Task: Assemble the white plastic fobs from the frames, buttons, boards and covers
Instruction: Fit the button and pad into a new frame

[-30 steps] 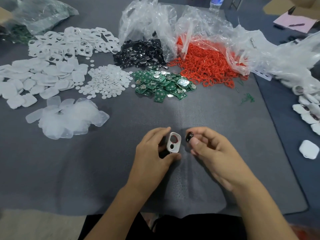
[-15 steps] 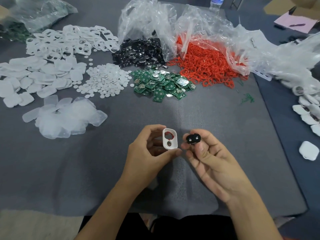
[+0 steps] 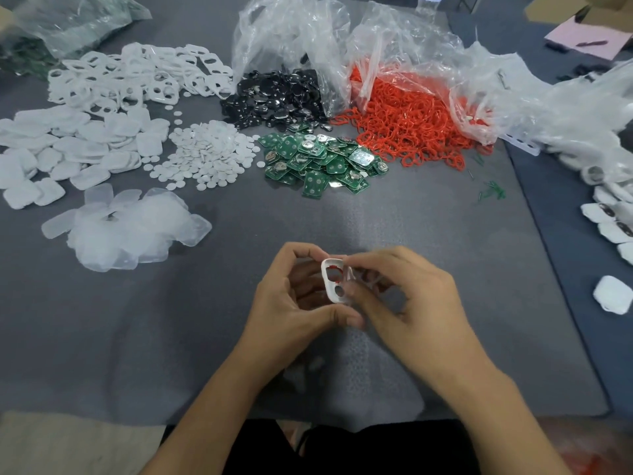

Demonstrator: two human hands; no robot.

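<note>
left hand [image 3: 291, 303] grips white frame [image 3: 334, 282] above counter [image 3: 171, 337]; right hand [image 3: 411, 303] pinches its right edge, fingers curled, contents blurred

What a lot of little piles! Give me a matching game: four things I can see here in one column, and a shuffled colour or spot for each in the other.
Things:
1. rings
2. boards
3. buttons
4. frame

Colour or spot:
A. green, heaped mid-table
B. white, gripped by the left hand
C. red, right of the boards
D. black, behind the boards

Pairs: 1-C, 2-A, 3-D, 4-B
</note>
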